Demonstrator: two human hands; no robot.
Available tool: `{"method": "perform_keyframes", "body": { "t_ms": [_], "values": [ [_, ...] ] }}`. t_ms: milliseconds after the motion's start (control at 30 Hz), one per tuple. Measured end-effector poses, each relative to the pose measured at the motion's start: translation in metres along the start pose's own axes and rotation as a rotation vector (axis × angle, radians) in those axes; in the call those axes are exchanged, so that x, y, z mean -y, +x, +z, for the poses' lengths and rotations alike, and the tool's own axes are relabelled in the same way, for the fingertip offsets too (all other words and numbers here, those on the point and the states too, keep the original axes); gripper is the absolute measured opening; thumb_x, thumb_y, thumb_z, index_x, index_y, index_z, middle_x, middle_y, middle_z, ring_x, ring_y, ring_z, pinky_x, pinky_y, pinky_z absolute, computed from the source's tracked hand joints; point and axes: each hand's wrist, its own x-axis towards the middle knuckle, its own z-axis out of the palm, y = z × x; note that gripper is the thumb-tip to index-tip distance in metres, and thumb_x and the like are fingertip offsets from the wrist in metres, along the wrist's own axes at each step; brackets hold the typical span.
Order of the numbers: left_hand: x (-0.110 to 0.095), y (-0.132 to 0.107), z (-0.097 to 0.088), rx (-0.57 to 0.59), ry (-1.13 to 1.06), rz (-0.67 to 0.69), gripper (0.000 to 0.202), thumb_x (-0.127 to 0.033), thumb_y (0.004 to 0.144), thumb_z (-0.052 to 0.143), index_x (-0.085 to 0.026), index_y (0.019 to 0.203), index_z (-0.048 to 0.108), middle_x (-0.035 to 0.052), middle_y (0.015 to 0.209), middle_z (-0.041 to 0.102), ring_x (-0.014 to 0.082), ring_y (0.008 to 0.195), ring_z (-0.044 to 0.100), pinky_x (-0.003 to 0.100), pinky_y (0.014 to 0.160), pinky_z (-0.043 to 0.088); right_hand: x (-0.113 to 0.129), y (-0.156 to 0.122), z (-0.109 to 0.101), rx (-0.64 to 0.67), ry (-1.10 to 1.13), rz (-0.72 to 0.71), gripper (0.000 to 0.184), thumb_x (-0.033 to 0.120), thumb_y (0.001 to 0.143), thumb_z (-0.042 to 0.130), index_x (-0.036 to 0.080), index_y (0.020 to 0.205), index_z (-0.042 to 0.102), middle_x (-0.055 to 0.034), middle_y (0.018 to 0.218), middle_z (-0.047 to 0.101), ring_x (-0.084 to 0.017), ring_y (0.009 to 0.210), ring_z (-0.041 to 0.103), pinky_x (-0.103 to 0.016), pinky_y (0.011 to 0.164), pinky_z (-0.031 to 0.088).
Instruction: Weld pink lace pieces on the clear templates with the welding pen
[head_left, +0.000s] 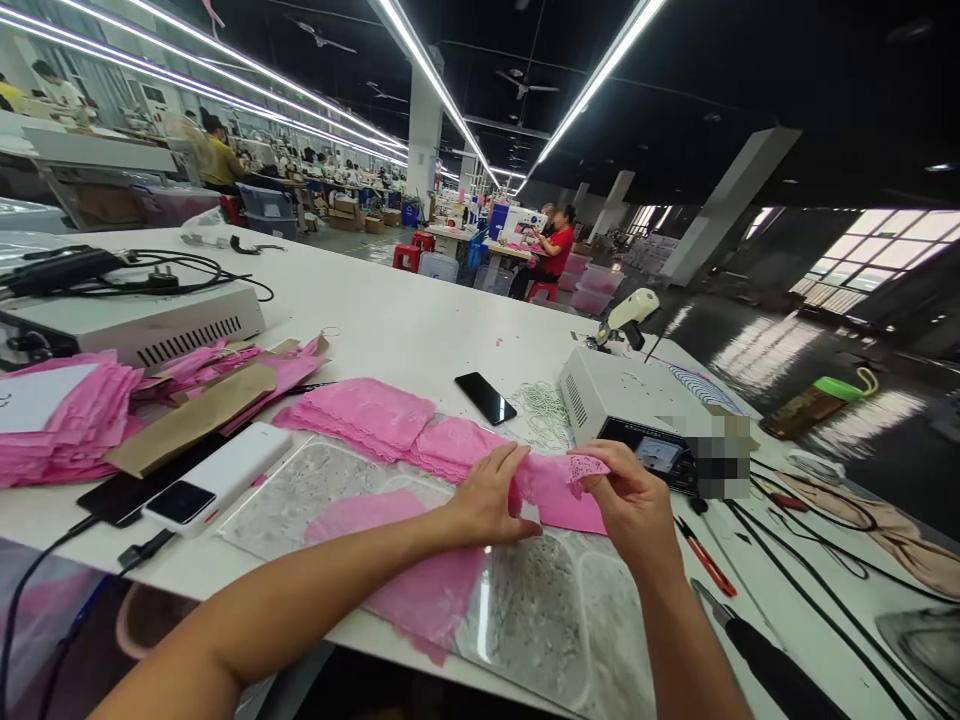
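My right hand (pixel 630 495) pinches the scalloped, holed edge of a pink lace piece (pixel 551 475) between thumb and fingers. At the lace's other end, my left hand (pixel 491 495) rests against it, thumb spread away from the fingers. Beneath both hands lies a clear-edged, grey marbled mat (pixel 532 610). A folded stack of pink lace pieces (pixel 360 410) runs along the mat's far edge, with a second lace stack (pixel 454 442) beside my left hand. Sheer pink fabric (pixel 427 590) spreads over the mat under my left forearm and hangs past the table's front edge.
A black phone (pixel 486 398) and tangled pale cord (pixel 544 412) lie beyond the lace. To the right stand a white metered box (pixel 630 400), orange-handled snips (pixel 709 560) and black cables. Leftward are a power bank (pixel 217 475), pink bundles (pixel 64 420) and another box (pixel 180 325).
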Motion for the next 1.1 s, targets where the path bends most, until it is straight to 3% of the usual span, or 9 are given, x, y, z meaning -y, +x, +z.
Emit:
{"method": "perform_keyframes", "body": {
  "t_ms": [100,200,333,500,633,733,833,933,1100],
  "values": [
    [-0.011,0.008,0.024,-0.066,0.082,-0.027,0.100,-0.037,0.064,0.082,-0.016,0.146,0.029,0.0227,0.150,0.033,0.0402,0.141,0.029,0.065,0.113,0.024,0.006,-0.005,-0.009,-0.057,-0.055,-0.037,0.021,0.040,0.080,0.063,0.022,0.081,0.074,-0.0082,0.091,0.066,-0.021,0.090,0.060,-0.028,0.064,0.050],
    [-0.015,0.018,0.029,-0.124,0.146,-0.016,0.075,-0.020,0.073,0.070,-0.017,0.141,0.038,0.0185,0.143,0.044,0.0357,0.136,0.037,0.063,0.114,0.022,0.008,-0.013,-0.021,-0.078,-0.059,-0.025,0.023,0.041,0.083,0.061,0.022,0.083,0.073,-0.0087,0.093,0.066,-0.021,0.094,0.060,-0.029,0.067,0.051],
    [-0.004,0.022,0.017,-0.152,0.187,0.047,0.047,-0.007,0.081,0.050,-0.018,0.127,0.056,0.0129,0.129,0.057,0.0269,0.123,0.051,0.056,0.111,0.033,-0.015,-0.037,-0.043,-0.136,0.051,0.137,0.023,0.044,0.077,0.067,0.022,0.081,0.072,-0.0076,0.095,0.066,-0.018,0.079,0.060,-0.027,0.060,0.049],
    [0.008,0.024,-0.001,-0.089,0.197,0.168,0.031,-0.014,0.089,0.047,-0.019,0.113,0.067,0.0101,0.116,0.063,0.0222,0.108,0.060,0.042,0.096,0.050,-0.060,-0.061,-0.064,-0.161,0.302,0.483,0.027,0.043,0.071,0.070,0.019,0.082,0.069,0.0013,0.055,0.054,-0.011,0.048,0.044,-0.025,0.046,0.039],
    [-0.003,0.032,-0.012,-0.035,0.214,0.243,0.032,-0.019,0.097,0.039,-0.016,0.107,0.069,0.0103,0.098,0.065,0.0187,0.092,0.063,0.032,0.084,0.053,-0.072,-0.063,-0.072,-0.200,0.353,0.509,0.035,0.050,0.068,0.068,0.019,0.084,0.067,0.0010,0.054,0.053,-0.013,0.049,0.048,-0.026,0.045,0.039],
    [-0.011,0.024,-0.013,0.073,0.245,0.327,0.024,-0.021,0.094,0.046,-0.017,0.101,0.070,0.0069,0.090,0.066,0.0176,0.087,0.063,0.031,0.085,0.051,-0.072,-0.072,-0.077,-0.178,0.361,0.510,0.036,0.051,0.068,0.069,0.019,0.083,0.067,-0.0015,0.059,0.058,-0.015,0.056,0.053,-0.027,0.050,0.044],
    [-0.011,0.007,-0.005,0.170,0.301,0.372,0.016,-0.021,0.085,0.060,-0.018,0.098,0.068,0.0070,0.096,0.067,0.0201,0.089,0.062,0.035,0.087,0.050,-0.074,-0.093,-0.080,-0.126,0.305,0.522,0.032,0.047,0.070,0.071,0.017,0.079,0.068,-0.0031,0.060,0.060,-0.015,0.056,0.054,-0.028,0.054,0.046],
    [-0.006,-0.002,0.005,0.168,0.366,0.335,0.026,-0.021,0.083,0.061,-0.013,0.107,0.064,0.0137,0.109,0.064,0.0267,0.098,0.060,0.041,0.087,0.050,-0.077,-0.112,-0.083,-0.088,0.190,0.503,0.032,0.049,0.073,0.069,0.017,0.078,0.069,-0.0039,0.064,0.063,-0.016,0.059,0.057,-0.029,0.059,0.049],
    [0.006,0.016,0.004,0.173,0.431,0.296,0.050,-0.040,0.093,0.052,-0.016,0.137,0.047,0.0167,0.141,0.048,0.0303,0.129,0.046,0.050,0.108,0.035,-0.074,-0.119,-0.086,0.010,0.052,0.441,0.033,0.050,0.077,0.064,0.018,0.076,0.070,-0.0063,0.076,0.068,-0.019,0.071,0.062,-0.029,0.069,0.053]
  ]
}}
